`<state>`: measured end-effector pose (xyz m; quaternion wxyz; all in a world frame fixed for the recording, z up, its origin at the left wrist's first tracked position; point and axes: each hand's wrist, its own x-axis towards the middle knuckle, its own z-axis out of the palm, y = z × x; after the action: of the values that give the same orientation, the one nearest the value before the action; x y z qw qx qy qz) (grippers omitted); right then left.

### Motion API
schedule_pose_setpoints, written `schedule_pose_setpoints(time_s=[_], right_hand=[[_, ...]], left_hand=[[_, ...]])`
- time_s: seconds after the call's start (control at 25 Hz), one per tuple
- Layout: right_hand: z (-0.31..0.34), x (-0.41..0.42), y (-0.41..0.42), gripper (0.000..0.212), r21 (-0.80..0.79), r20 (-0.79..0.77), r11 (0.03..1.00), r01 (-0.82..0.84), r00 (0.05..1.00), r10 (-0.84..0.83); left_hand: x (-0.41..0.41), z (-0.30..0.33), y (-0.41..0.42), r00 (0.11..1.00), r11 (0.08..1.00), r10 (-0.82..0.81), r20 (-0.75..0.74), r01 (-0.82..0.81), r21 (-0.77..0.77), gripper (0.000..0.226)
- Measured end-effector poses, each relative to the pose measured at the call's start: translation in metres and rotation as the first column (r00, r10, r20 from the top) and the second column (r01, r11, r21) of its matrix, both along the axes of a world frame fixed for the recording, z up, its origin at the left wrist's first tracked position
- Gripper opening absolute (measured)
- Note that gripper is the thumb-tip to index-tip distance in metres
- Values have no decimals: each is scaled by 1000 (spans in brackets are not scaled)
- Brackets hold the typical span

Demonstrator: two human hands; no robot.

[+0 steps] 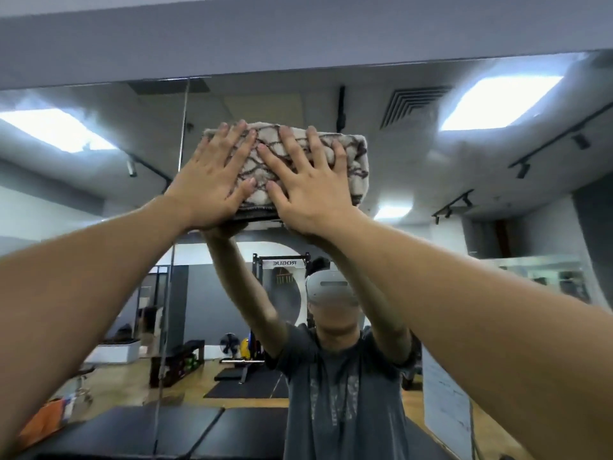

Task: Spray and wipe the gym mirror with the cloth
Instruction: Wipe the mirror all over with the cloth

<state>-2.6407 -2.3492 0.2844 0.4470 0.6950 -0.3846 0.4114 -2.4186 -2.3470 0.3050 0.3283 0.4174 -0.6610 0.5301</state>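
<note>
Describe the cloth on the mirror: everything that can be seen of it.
The cloth is a thick, folded, terry-like towel, cream with a dark brown net pattern and a darker hem along its lower edge. It forms a rough rectangle held flat against the mirror near the glass's top edge, tilted slightly down to the right. The left hand and right hand both press on it with straight, spread fingers, covering its left and middle parts; the right end stays bare.
</note>
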Motion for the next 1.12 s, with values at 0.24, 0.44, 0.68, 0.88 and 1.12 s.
schedule_pose_setpoints(time_s=[0.24, 0.44, 0.68, 0.88, 1.12], right_hand=[[-47, 118, 7, 64, 47, -189, 997, -57, 980, 65], [-123, 83, 2, 66, 61, -243, 993, -98, 964, 110], [-168, -63, -4, 67, -37, -217, 999, -9, 976, 1], [-121, -139, 2, 66, -40, -130, 993, 108, 985, -113], [-47, -53, 2, 62, -18, -6, 999, 46, 999, -46]], left_hand=[[117, -74, 18, 975, 986, 121, -187, -97, 134, 81], [78, -162, 19, 972, 985, 94, -214, -59, 165, 77], [-69, -211, 6, 973, 993, 12, -232, 15, 113, 80], [-145, -150, -4, 986, 997, 20, -166, -8, 77, 80], [-67, -62, 0, 987, 996, 50, -153, -37, 85, 80]])
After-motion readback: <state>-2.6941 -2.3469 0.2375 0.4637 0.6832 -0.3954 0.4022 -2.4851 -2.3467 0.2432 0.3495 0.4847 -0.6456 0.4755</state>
